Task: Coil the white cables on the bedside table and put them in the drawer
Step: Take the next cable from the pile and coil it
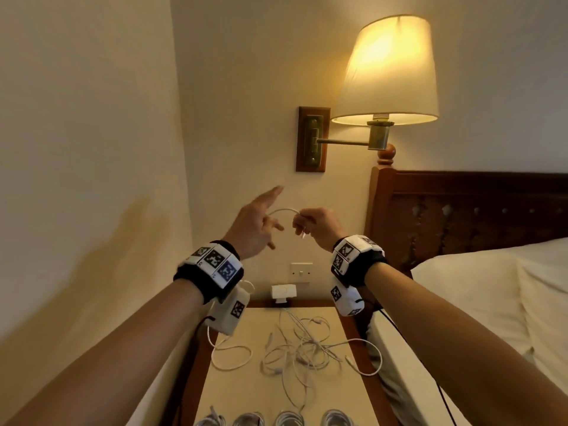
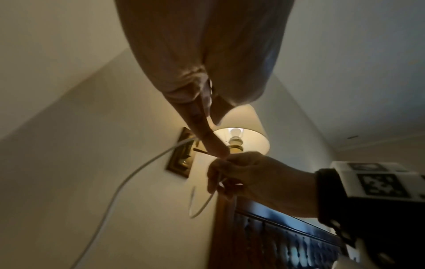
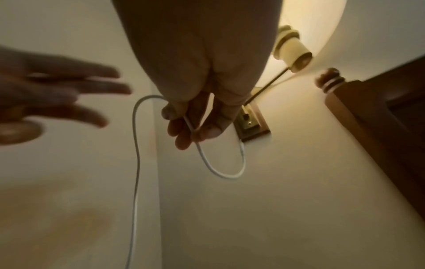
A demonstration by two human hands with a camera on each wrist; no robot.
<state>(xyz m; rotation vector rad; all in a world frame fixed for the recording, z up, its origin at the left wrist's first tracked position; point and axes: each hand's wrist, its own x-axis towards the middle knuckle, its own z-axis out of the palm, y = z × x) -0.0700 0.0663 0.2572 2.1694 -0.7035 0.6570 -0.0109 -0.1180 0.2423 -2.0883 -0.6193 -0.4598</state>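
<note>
Both hands are raised above the bedside table (image 1: 233,392). My right hand (image 1: 302,224) pinches a white cable (image 1: 281,211) between thumb and fingers, with a small loop (image 3: 220,172) hanging below them. From there the cable (image 3: 137,145) arcs left and drops toward the table. My left hand (image 1: 266,221) is beside that arc with fingers straight and spread (image 3: 76,87), gripping nothing. A tangle of white cables (image 1: 304,348) lies on the table, with one loose loop (image 1: 230,359) to its left. Several coiled bundles (image 1: 289,421) sit at the front edge. No drawer is in view.
A lit wall lamp (image 1: 387,72) on a brass arm hangs above and right of the hands. The wooden headboard (image 1: 461,210) and the bed (image 1: 476,302) are close on the right, and a wall on the left. A white plug (image 1: 283,292) sits in the wall behind the table.
</note>
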